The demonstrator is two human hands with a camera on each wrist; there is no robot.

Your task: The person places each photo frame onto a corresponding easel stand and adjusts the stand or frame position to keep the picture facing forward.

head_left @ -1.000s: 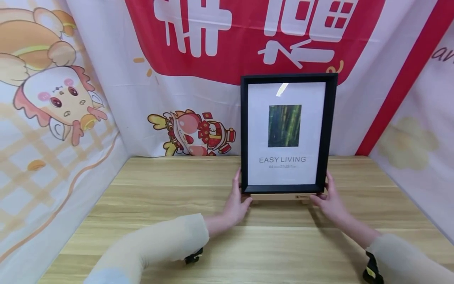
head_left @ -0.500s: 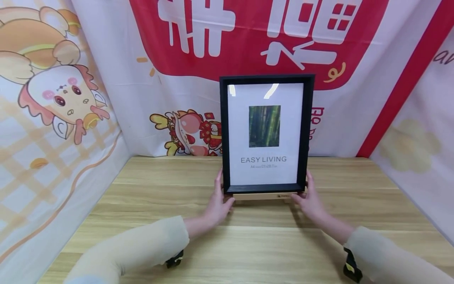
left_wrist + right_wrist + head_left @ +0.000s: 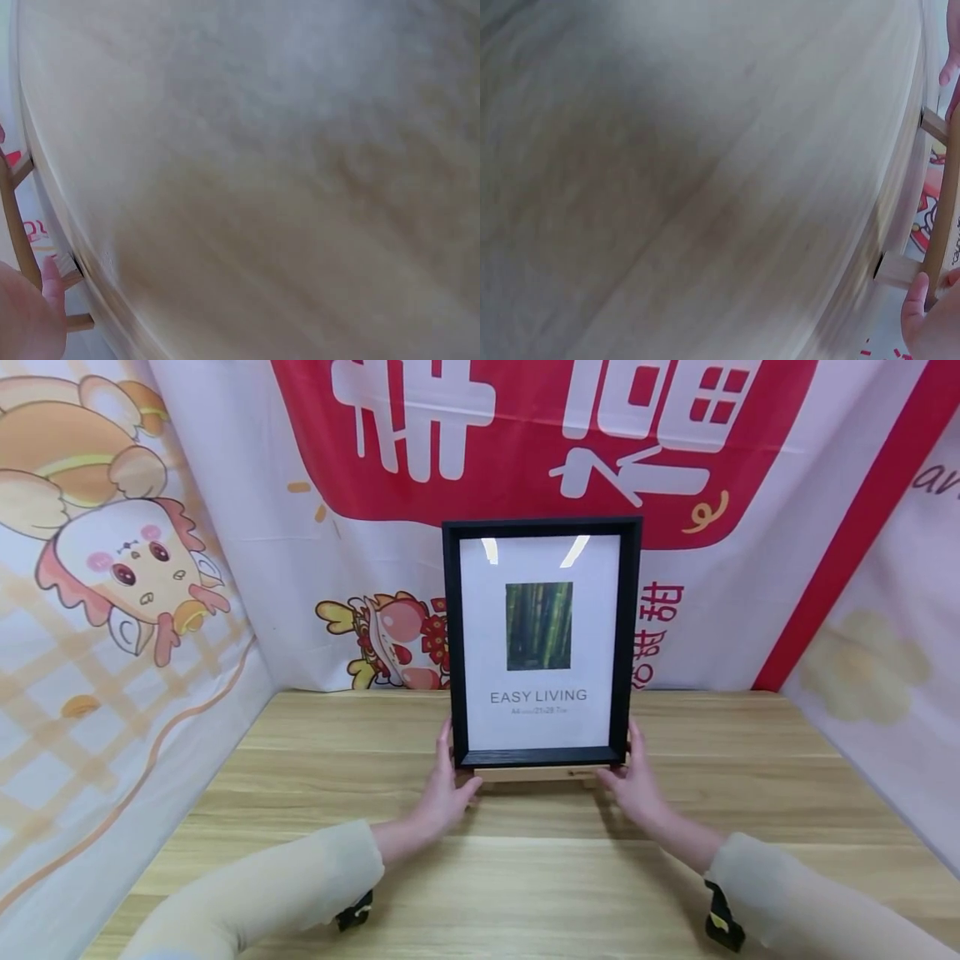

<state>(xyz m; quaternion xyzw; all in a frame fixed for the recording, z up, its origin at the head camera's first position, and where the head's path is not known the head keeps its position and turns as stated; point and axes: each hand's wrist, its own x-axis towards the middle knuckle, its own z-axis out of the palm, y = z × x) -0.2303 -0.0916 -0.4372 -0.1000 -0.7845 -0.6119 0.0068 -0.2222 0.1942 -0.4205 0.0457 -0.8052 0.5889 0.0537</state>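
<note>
A black picture frame (image 3: 538,727) with a small bamboo print and the words "EASY LIVING" stands upright in the middle of the head view. Its bottom edge rests on the pale wooden ledge of a small easel (image 3: 525,774). My left hand (image 3: 438,797) grips the ledge's left end, thumb in front and fingers up along the frame's side. At the right end my right hand (image 3: 637,793) holds on the same way. Short wooden feet show below the easel ledge (image 3: 943,202) in the right wrist view. Most of the easel is hidden behind the frame.
Under everything lies a wood-grain table (image 3: 525,877). A white cloth with a red printed panel (image 3: 405,493) hangs close behind the frame. Printed cloths also line the left side (image 3: 112,693) and the right side (image 3: 877,693) of the table.
Both hands have moved the easel with the picture frame leftward across the table, from right of centre to the middle. The shift is smaller in the last half second. The grip stays the same.
</note>
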